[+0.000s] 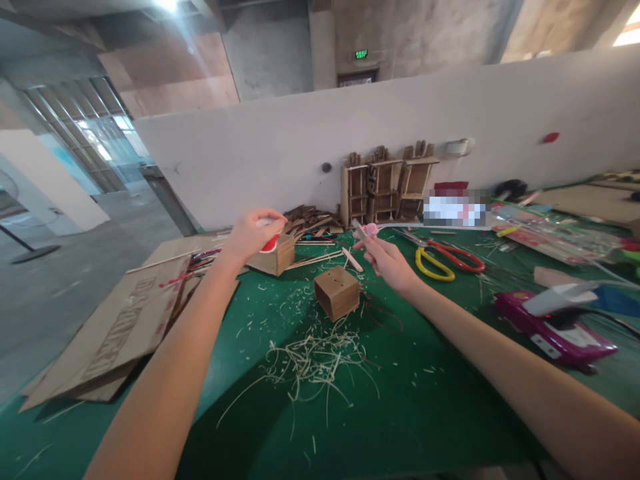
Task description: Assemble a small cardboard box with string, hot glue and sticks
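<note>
My left hand [253, 235] is curled over a small red and white object [270, 243], holding it just above an open cardboard box [276, 257] at the far left of the green mat. My right hand [387, 261] is closed on a thin stick with a pink piece at its top [367, 231], raised over the table. Between the two hands, a little nearer to me, a small cardboard cube [337, 291] with holes in its top sits on the green table [425, 400]. A flat wooden stick [353, 259] lies just behind the cube.
Thin wood shavings [315, 357] are strewn in front of the cube. Flattened cardboard sheets [115, 333] lie at the left edge. Scissors with yellow and red handles [445, 259] lie right of my right hand. A magenta glue gun [555, 327] rests far right. Cardboard frames [383, 187] lean on the wall.
</note>
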`<state>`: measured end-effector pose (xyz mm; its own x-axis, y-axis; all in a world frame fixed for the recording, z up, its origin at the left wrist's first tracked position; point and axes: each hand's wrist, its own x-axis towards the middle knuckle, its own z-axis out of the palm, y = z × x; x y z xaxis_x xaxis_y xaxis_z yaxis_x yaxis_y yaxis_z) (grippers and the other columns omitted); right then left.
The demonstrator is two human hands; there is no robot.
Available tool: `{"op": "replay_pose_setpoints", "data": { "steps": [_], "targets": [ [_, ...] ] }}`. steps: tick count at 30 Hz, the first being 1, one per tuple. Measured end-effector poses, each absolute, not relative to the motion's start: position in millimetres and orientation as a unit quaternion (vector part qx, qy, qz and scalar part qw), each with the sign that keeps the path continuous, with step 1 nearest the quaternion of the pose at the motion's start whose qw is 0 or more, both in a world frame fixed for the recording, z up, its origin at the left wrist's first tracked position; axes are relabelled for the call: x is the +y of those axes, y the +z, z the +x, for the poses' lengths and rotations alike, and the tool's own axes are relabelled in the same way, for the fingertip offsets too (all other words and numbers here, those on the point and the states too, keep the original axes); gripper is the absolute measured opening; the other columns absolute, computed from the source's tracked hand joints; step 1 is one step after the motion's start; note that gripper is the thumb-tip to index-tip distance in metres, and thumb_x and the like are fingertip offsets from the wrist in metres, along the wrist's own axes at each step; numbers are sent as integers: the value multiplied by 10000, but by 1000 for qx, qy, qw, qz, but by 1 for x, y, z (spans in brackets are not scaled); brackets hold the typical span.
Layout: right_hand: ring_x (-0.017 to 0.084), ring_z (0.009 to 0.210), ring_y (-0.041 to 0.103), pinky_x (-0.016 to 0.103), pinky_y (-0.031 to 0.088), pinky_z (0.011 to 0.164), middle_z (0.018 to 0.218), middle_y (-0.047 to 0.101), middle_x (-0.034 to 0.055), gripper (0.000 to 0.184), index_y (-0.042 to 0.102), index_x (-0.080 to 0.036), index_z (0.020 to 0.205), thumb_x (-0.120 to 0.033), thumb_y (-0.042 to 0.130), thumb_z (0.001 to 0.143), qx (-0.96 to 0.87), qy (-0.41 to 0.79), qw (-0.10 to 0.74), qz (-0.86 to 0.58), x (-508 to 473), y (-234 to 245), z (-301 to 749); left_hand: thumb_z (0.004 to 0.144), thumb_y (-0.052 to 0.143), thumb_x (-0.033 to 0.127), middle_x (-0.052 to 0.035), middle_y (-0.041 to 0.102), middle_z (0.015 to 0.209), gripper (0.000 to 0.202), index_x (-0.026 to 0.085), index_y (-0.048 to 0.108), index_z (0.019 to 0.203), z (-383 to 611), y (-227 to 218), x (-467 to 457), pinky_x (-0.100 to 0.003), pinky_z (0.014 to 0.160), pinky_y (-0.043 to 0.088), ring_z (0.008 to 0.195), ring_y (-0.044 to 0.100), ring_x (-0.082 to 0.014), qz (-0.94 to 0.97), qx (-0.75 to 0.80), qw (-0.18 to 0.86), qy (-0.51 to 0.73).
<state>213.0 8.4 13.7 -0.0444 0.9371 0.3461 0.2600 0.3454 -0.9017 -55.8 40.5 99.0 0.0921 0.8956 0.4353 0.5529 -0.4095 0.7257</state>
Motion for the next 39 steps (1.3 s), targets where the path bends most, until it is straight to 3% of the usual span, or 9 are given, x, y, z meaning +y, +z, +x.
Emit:
{"op": "replay_pose_setpoints", "data": {
  "steps": [3,6,8,13,18,25,32,36,39],
  "targets": [
    [98,508,289,261,233,450,639,363,-28,390,617,-160,894,-481,397,868,-600,416,508,-456,8,17,209,683,660,362,-35,656,687,249,187,703,855,-60,99,44,-251,521,477,601,617,-160,671,496,242,495],
    [104,509,299,263,226,453,629,341,-34,282,626,-169,958,-327,449,807,-585,467,487,-450,7,18,205,668,675,350,-37,647,718,263,198,684,882,-63,103,44,-258,500,505,599,620,-162,629,491,276,536],
    [108,522,326,259,251,467,624,344,-40,307,614,-169,1028,-261,470,773,-589,483,480,-435,6,17,203,666,672,343,-37,631,705,242,194,662,856,-64,105,42,-265,493,522,597,619,-163,599,486,298,562],
    [97,583,408,246,340,510,707,444,-34,275,576,-174,1037,-316,568,801,-608,517,477,-368,2,11,202,670,658,337,-42,641,726,204,185,627,804,-63,109,41,-327,507,559,602,640,-182,536,495,310,609],
    [80,572,430,221,347,475,752,519,-20,224,531,-182,954,-372,567,841,-616,525,469,-354,0,10,200,659,648,336,-42,657,738,184,180,614,753,-63,108,43,-305,478,547,576,636,-167,514,509,304,620],
    [95,559,476,250,396,515,716,590,4,200,564,-183,881,-379,534,854,-656,396,472,-435,2,14,197,699,670,404,-31,623,684,244,178,605,766,-62,107,46,-265,544,545,658,644,-167,518,485,298,639],
    [151,542,486,308,368,529,610,542,17,255,629,-198,760,-419,541,853,-673,238,478,-512,0,13,202,722,667,505,-43,631,725,336,179,620,787,-61,104,46,-251,558,486,666,614,-157,601,471,305,570],
    [164,552,490,315,345,546,626,556,30,332,667,-207,748,-488,531,861,-690,129,444,-557,-3,12,204,687,713,431,-68,654,869,415,178,641,1008,-61,106,39,-279,665,501,771,624,-178,678,460,272,504],
    [162,539,472,301,314,529,604,550,23,387,671,-222,748,-526,475,885,-692,99,409,-587,-5,14,205,684,704,339,-69,647,963,505,189,599,1155,-62,111,31,-323,759,500,835,617,-196,741,477,182,436]
  ]
}}
